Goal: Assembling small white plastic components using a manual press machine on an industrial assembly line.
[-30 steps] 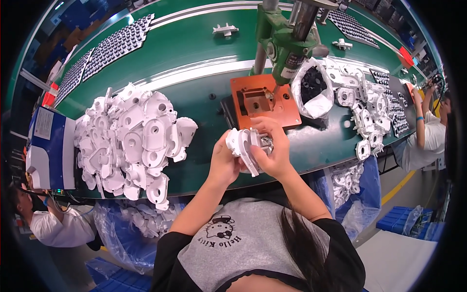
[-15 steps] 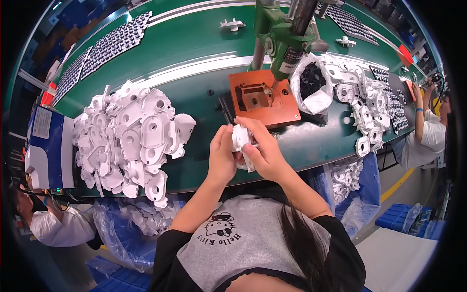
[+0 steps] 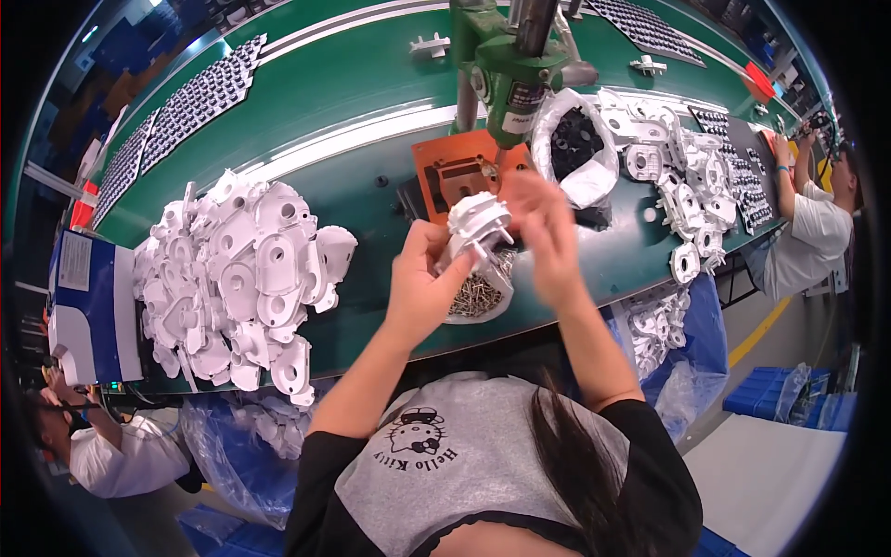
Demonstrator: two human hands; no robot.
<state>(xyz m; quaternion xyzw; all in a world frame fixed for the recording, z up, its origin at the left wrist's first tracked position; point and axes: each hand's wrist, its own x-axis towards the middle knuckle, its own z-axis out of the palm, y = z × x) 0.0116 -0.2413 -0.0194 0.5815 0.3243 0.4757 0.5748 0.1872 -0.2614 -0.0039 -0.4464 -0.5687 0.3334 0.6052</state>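
My left hand (image 3: pixel 418 290) grips a white molded plastic part (image 3: pixel 478 221), its ribbed and pronged side turned up, in front of an orange fixture plate (image 3: pixel 429 153). Beside the part, to its right, my right hand (image 3: pixel 549 243) is raised and smeared by motion; whether its fingers hold anything cannot be made out. Just below the part stands an open bag of small metal pins or screws (image 3: pixel 478 297), partly covered by my left hand. A green bench press (image 3: pixel 520 84) rises over the orange plate, its head above the plate's right side.
A heap of white plastic parts (image 3: pixel 246 251) fills the bench at left, next to a blue-and-white machine (image 3: pixel 88 288). Right of the press are a bag of black parts (image 3: pixel 575 144) and more white parts (image 3: pixel 691 204). Co-workers sit at both sides.
My right hand has let go of the white part and moved up and right. The left hand keeps it, tilted, slightly further left. The bag of metal pieces has come into clearer view.
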